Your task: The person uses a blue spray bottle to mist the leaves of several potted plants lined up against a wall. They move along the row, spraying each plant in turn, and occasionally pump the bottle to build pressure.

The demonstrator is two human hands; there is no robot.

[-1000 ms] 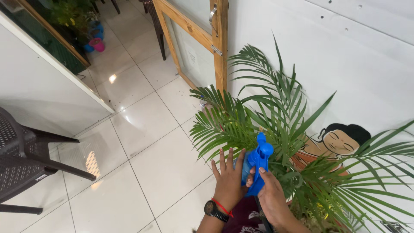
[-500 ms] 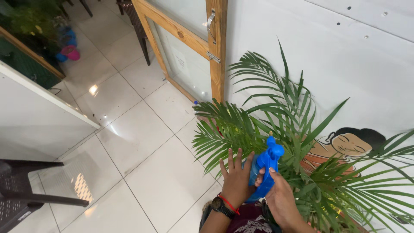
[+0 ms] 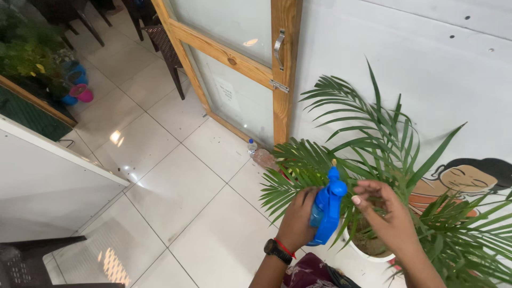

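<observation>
My left hand (image 3: 296, 220), with a black watch and red band at the wrist, grips a blue spray bottle (image 3: 327, 208) upright in front of a green palm plant (image 3: 384, 154). My right hand (image 3: 386, 216) hovers just right of the sprayer head, fingers curled and apart, holding nothing. The palm grows from a white pot (image 3: 368, 248) standing on the floor against the white wall. The nozzle points up toward the fronds.
A wooden-framed glass door (image 3: 240, 64) with a metal handle stands left of the plant. A small plastic bottle (image 3: 252, 146) sits on the tiled floor by the door. Pink and blue pots (image 3: 77, 90) lie far left; a dark chair (image 3: 32, 261) is at bottom left. A painted figure (image 3: 469, 178) decorates the wall.
The view has swung right toward the door and plant. My right hand has come off the spray bottle and now hovers beside it; my left hand keeps its hold.
</observation>
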